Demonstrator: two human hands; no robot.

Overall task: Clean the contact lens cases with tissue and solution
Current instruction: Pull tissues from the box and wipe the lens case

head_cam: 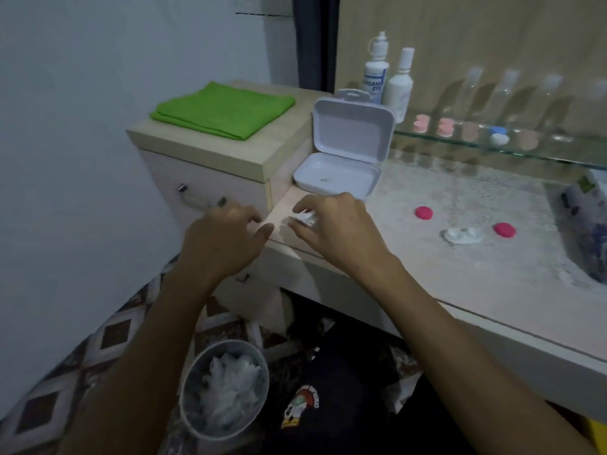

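I see both hands low over the left end of the pale speckled worktop [460,205], just in front of the white hinged plastic box [345,152], which stands open with its lid upright. My right hand [331,224] has its fingers loosely curled round a small white crumpled piece, probably tissue [303,220]; blur keeps me from saying more about it. My left hand [226,234], at about nine o'clock from the right one, shows its back to me with fingers bent and apparently empty, its fingertips near the worktop's left edge.

The clear twin-cup contact lens case [463,235] lies uncapped at about three o'clock from the hands, well apart from them. One round magenta cap [423,212] sits at its ten o'clock, the other magenta cap [505,230] just to its right.

At twelve o'clock, behind the box, stand two white dropper bottles. The taller bottle [376,73] has a blue label on which I can read "EYE"; the letters above it are partly hidden. The plain white bottle [400,83] beside it shows no legible writing.

A folded green cloth [223,110] rests on the wooden drawer cabinet [210,156] at eleven o'clock. On the glass shelf [492,142] at one o'clock are pink lens cases [433,125] and a blue-and-white one [498,136]. A grey round bin [223,389] of crumpled white tissue stands on the floor at six o'clock.
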